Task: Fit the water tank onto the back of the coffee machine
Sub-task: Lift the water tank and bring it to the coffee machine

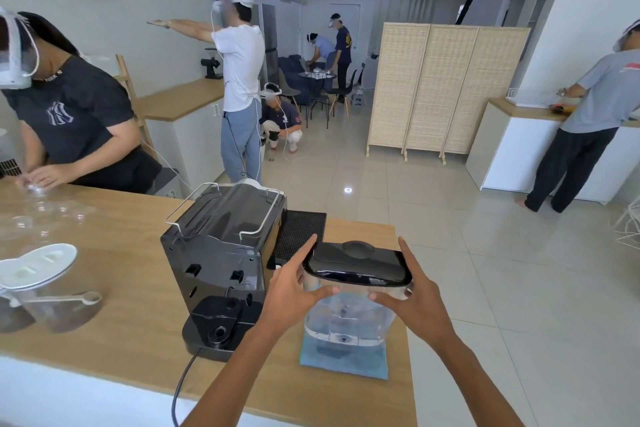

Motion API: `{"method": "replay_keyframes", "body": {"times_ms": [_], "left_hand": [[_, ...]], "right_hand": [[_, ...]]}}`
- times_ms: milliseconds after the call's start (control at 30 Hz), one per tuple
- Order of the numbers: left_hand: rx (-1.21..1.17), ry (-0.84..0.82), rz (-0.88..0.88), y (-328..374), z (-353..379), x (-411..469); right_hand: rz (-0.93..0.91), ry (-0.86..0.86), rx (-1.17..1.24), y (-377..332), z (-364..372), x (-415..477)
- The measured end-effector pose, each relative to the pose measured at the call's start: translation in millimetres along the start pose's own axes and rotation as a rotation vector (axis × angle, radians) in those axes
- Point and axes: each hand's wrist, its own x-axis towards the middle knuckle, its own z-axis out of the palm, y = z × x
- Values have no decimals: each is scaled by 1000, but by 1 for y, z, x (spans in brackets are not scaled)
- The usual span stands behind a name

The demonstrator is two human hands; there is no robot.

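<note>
The clear water tank with a glossy black lid stands over a blue cloth, to the right of the black coffee machine. The machine's back faces me, with its empty tank base at the bottom and a cord leading off the counter. My left hand grips the tank's left side just under the lid. My right hand grips its right side. Whether the tank rests on the cloth or hangs just above it, I cannot tell.
On the wooden counter a black drip grate lies behind the tank. A jar of ground coffee with a white lid and a scoop sit at the left. Another person handles clear cups at the far left. The counter's right edge is close to the tank.
</note>
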Motion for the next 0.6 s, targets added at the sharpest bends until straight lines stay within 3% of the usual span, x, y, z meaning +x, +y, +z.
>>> {"method": "replay_keyframes", "body": {"times_ms": [333, 600], "left_hand": [[46, 136, 115, 50, -60, -70], [116, 194, 112, 48, -126, -96]], "right_hand": [[-109, -19, -50, -83, 16, -30], [-69, -36, 34, -127, 76, -40]]}}
